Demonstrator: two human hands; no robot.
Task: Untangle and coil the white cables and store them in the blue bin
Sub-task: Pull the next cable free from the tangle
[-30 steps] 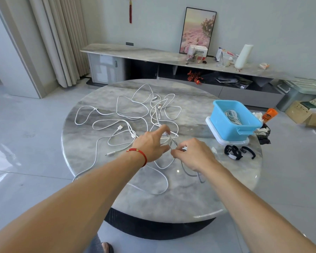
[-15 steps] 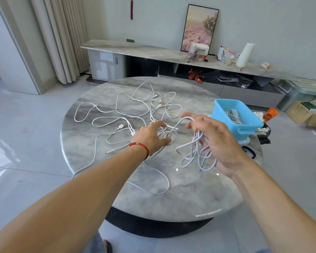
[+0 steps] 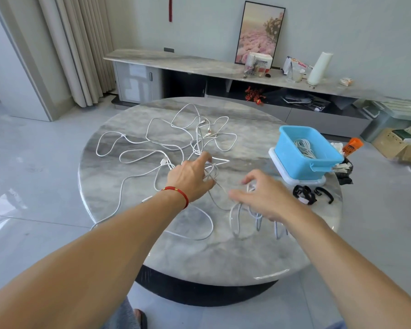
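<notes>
At frame centre I see left hand pinning white cable tangle with curled fingers, so right hand, clutching gathered loops, can pull free; blue bin waits right.

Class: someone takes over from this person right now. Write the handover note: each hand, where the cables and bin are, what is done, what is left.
Left hand: fingers on the knot of the white cable tangle, which is spread over the round marble table.
Right hand: holds a bunch of cable loops hanging down to the tabletop.
Blue bin: at the table's right edge, on a white lid.
Done: one coiled cable in the bin.
Left: free the held cable, coil it, bin it, then the rest.
</notes>
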